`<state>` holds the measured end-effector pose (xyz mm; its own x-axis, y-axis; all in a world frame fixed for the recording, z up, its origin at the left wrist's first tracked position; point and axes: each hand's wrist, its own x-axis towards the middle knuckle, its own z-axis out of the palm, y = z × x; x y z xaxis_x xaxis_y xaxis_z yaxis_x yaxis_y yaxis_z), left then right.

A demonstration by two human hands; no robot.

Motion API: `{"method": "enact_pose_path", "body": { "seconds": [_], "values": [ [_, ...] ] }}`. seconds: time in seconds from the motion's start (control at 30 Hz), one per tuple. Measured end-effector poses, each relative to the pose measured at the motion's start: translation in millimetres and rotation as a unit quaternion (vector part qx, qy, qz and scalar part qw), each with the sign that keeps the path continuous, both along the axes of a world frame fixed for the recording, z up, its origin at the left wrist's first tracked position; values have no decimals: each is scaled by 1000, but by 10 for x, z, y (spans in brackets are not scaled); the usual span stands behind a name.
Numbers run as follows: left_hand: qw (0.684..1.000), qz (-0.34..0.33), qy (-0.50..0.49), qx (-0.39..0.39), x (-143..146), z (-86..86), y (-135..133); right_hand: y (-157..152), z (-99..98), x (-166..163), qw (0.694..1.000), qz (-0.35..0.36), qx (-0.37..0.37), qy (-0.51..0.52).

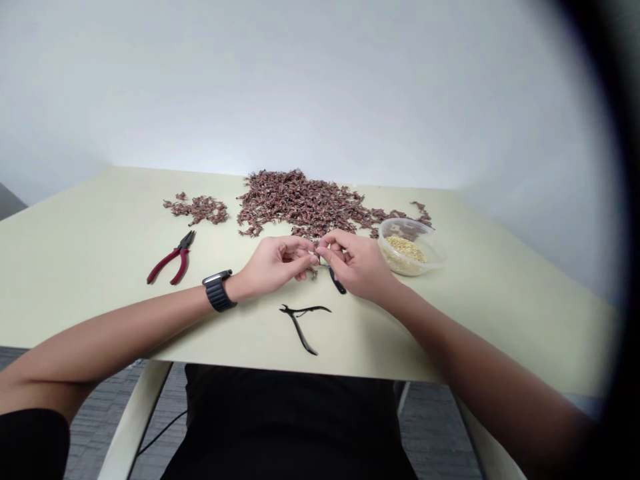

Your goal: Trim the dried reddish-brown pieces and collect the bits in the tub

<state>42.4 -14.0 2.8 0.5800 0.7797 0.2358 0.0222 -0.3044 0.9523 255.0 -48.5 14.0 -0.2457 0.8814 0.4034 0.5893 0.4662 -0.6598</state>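
Observation:
My left hand (277, 265) and my right hand (357, 262) meet fingertip to fingertip over the table, in front of a large heap of small reddish-brown tufted pieces (303, 203). Both are closed in a pinch. Whatever lies between the fingertips is too small to make out. Partly under my right hand is a black-handled tool (337, 281), its far end hidden. A small greyish bit (313, 273) shows just below my left fingertips. Nearer to me, black cuticle nippers (299, 322) lie with their handles spread.
Red-handled pliers (173, 259) rest on the pale table (240, 340) at the left, below a smaller pile of brown pieces (197, 209). Right of my right hand stands a clear plastic bowl (435, 257) holding yellowish small bits (406, 249). A wall (280, 87) rises behind the table.

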Motion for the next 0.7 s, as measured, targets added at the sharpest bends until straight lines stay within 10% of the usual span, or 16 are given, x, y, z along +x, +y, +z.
{"method": "enact_pose_path", "body": {
  "seconds": [0.4, 0.7],
  "values": [
    [993, 55, 33, 102, -23, -64, 15, 38, 66, 15, 918, 46, -308, 247],
    [998, -20, -24, -52, -16, 18, 49, 30, 37, 77, 1000, 7, -4, -11]
  ]
}}
